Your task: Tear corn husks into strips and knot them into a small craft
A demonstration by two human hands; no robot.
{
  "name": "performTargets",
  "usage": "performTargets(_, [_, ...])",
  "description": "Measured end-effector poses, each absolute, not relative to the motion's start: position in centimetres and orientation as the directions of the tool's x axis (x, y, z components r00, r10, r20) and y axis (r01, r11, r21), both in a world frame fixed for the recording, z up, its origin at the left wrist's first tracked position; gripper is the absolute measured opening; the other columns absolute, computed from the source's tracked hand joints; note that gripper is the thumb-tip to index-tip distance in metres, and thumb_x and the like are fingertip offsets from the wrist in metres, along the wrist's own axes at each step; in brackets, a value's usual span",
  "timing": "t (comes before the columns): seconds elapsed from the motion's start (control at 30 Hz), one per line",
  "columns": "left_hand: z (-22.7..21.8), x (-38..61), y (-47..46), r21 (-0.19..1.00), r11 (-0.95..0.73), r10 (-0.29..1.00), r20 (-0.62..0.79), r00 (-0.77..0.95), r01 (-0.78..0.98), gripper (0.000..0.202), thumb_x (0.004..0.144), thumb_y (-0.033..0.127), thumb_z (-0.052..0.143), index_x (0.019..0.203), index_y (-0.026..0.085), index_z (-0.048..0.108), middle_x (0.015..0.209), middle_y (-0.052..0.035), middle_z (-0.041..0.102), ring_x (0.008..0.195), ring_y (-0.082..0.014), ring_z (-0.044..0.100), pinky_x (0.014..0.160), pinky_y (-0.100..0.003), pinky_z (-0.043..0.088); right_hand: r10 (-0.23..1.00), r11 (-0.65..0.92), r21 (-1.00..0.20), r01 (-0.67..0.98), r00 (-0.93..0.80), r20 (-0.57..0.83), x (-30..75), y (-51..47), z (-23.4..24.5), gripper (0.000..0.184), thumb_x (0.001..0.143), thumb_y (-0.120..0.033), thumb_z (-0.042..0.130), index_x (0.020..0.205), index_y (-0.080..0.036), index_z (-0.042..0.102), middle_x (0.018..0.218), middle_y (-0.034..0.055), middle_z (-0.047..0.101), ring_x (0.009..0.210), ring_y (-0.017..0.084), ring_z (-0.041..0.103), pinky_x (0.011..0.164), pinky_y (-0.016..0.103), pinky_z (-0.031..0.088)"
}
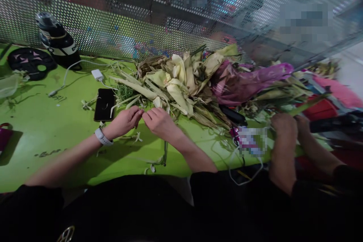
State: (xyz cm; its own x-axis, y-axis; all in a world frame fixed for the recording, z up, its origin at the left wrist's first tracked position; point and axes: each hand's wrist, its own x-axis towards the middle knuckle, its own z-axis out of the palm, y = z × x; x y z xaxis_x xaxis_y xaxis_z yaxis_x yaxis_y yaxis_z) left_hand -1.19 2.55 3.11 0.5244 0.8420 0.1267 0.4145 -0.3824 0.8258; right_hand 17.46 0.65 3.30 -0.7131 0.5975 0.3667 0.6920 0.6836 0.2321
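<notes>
Left hand [127,121] and right hand [159,121] meet, fingers curled; cannot tell if grasping anything. Husks [181,96] adjacent. Purple bag [229,85]: contents unclear. Bottle [59,39]: lettering illegible.

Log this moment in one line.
left hand: close beside right hand | grip contents: unclear | phone: on green table | corn husks: heaped beyond hands

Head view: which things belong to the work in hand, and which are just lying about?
Likely in the work: heap of husks and stems, just beyond the left hand and right hand.
Apparently just lying about: phone, white adapter, dark bottle.
</notes>
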Motion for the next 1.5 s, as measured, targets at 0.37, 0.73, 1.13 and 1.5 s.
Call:
performTargets(0.37, [3.0,-2.1,3.3,0.838,-0.426,0.778,0.148,0.611,0.340,0.029,0.103,0.039,0.034,0.086,0.021,0.048,0.068,-0.0022,0.063,0.059,-0.0157,0.059,0.061,-0.031,0.048,0.691,0.722,-0.369,0.585,-0.620,0.371,18.8,2.4,3.0,0.024,0.103,-0.027,0.040,0.100,-0.016,0.061,0.094,0.0088,0.070,0.082,0.018,0.060,0.075,0.031,0.046])
performTargets(0.73, [3.0,-1.9,3.5,0.948,-0.225,0.766,0.027,0.643,0.227,0.033,0.102,0.044,0.038,0.081,0.021,0.047,0.063,-0.0020,0.062,0.052,-0.0147,0.060,0.054,-0.029,0.052,0.662,0.749,-0.290,0.596,-0.657,0.359,18.6,2.5,2.9,0.027,0.105,-0.029,0.035,0.092,-0.017,0.055,0.084,0.0071,0.064,0.078,0.018,0.055,0.073,0.031,0.045])
performTargets(1.13, [3.0,-1.7,3.2,0.923,-0.330,0.752,0.131,0.646,0.198,0.027,0.102,0.036,0.035,0.084,0.022,0.048,0.069,-0.0037,0.062,0.058,-0.0155,0.061,0.059,-0.031,0.054,0.633,0.738,-0.045,0.673,-0.668,0.390,18.4,1.1,3.8,0.028,0.099,-0.020,0.040,0.099,-0.011,0.067,0.082,0.0105,0.070,0.073,0.019,0.056,0.067,0.034,0.042])
performTargets(1.5, [3.9,-2.3,3.3,0.897,-0.392,0.708,0.152,0.690,0.205,0.022,0.101,0.036,0.040,0.096,0.020,0.053,0.080,-0.0056,0.065,0.068,-0.0180,0.066,0.065,-0.033,0.056,0.697,0.712,-0.451,0.538,-0.620,0.361,19.1,2.0,4.2,0.022,0.102,-0.028,0.041,0.095,-0.018,0.058,0.089,0.0071,0.067,0.079,0.017,0.059,0.073,0.030,0.047])
